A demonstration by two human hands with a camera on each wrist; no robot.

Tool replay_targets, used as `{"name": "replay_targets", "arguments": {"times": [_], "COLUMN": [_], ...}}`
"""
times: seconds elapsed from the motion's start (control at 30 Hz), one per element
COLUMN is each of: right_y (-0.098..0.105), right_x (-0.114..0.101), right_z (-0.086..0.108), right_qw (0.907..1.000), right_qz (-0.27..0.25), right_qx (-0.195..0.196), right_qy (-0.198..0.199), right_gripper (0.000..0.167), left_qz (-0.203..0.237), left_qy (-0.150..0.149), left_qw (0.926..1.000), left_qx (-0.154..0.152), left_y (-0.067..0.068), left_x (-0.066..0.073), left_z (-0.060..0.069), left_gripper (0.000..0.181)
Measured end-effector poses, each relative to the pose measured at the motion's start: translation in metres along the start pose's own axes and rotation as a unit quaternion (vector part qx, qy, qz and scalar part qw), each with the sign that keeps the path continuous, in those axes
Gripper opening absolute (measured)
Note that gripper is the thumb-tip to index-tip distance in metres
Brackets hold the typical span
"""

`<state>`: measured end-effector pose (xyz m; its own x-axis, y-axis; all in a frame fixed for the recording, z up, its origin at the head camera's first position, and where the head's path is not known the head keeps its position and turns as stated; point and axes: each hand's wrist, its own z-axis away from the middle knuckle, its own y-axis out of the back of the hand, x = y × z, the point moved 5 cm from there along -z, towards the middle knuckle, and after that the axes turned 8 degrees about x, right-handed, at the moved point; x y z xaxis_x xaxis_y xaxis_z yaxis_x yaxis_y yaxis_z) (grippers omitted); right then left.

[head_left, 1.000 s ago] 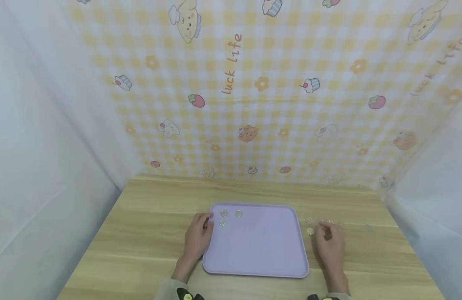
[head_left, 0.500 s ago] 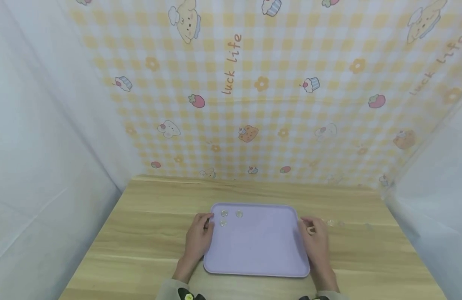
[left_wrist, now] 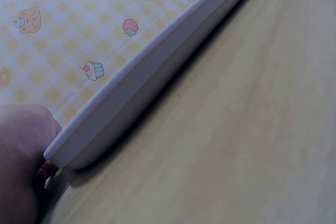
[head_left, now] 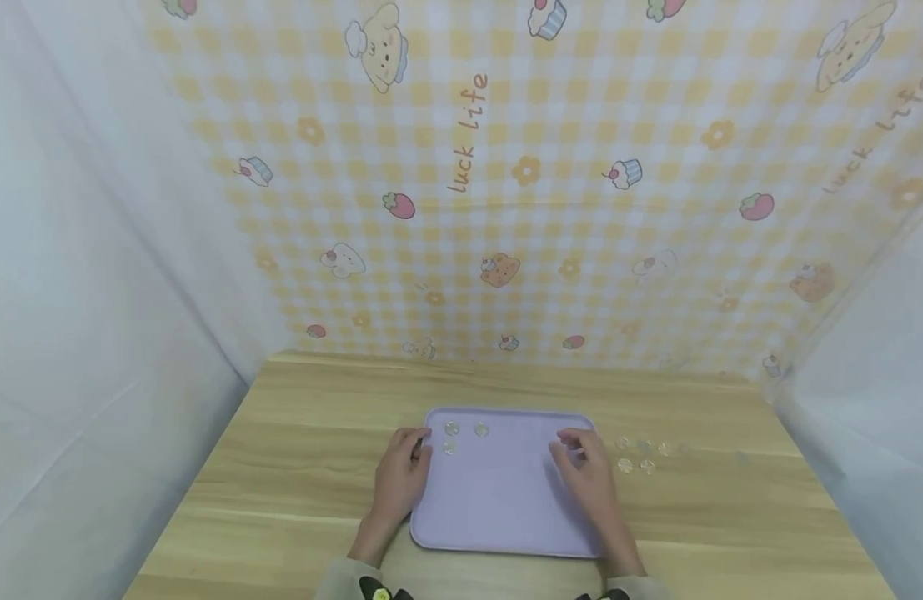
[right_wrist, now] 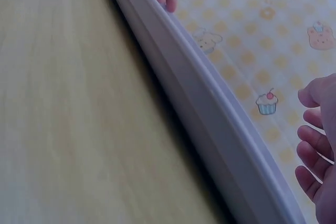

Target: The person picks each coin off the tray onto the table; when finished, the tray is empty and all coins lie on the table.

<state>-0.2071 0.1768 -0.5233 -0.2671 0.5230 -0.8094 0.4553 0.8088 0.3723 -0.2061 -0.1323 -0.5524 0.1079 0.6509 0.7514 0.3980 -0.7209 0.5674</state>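
Counter (head_left: 326, 408): wood-grain top, far edge against a yellow-checked printed cloth (head_left: 527, 225); white sheets (head_left: 93, 250) rise beyond its left and right edges. Lilac tray (head_left: 499, 500) lies flat toward the counter's near edge, about midway between left and right edges.

Left grip (head_left: 401, 477): grasping the tray's left rim, thumb and fingers at the edge; left wrist view shows part of a finger below the rim. Right grip (head_left: 590, 477): released, above the tray's right part, thumb and fingers apart and lightly bent; nothing visible between them in the right wrist view.

Three clear round pieces (head_left: 451, 428) lie in the tray by its far left corner: two along the far rim, one just nearer the counter's near edge. More clear pieces (head_left: 664, 449) lie on the counter, between tray and counter's right edge: a row of four, rightmost faint; two below the row's left end; one faint, apart, nearer the right edge. Surface markings too small to read. Pale sleeves (head_left: 343, 578) at the near edge.
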Motion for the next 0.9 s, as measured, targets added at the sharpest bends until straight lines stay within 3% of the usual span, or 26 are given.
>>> {"name": "replay_targets", "arguments": {"times": [0.2, 0.43, 0.67, 0.9], "right_y": [-0.015, -0.044, -0.075, -0.099], "right_x": [-0.005, -0.018, -0.036, -0.052], "right_z": [0.000, -0.002, -0.003, -0.005], "right_qw": [0.9996, 0.9969, 0.9924, 0.9912], "right_qz": [0.007, -0.008, 0.005, -0.005], "right_qx": [-0.010, -0.078, -0.123, -0.133], "right_qy": [0.027, 0.002, 0.005, -0.003], "right_gripper": [0.023, 0.035, 0.034, 0.033], "left_qz": [0.001, -0.004, -0.007, -0.004], "left_qy": [-0.003, -0.003, -0.005, -0.006], "left_qw": [1.0000, 1.0000, 1.0000, 1.0000], "left_qx": [0.000, 0.001, 0.003, 0.004], "left_y": [-0.005, 0.001, 0.001, 0.001], "left_x": [0.000, 0.003, 0.003, 0.003], "left_z": [0.002, 0.000, 0.000, 0.000], "left_gripper": [0.028, 0.028, 0.027, 0.027]}}
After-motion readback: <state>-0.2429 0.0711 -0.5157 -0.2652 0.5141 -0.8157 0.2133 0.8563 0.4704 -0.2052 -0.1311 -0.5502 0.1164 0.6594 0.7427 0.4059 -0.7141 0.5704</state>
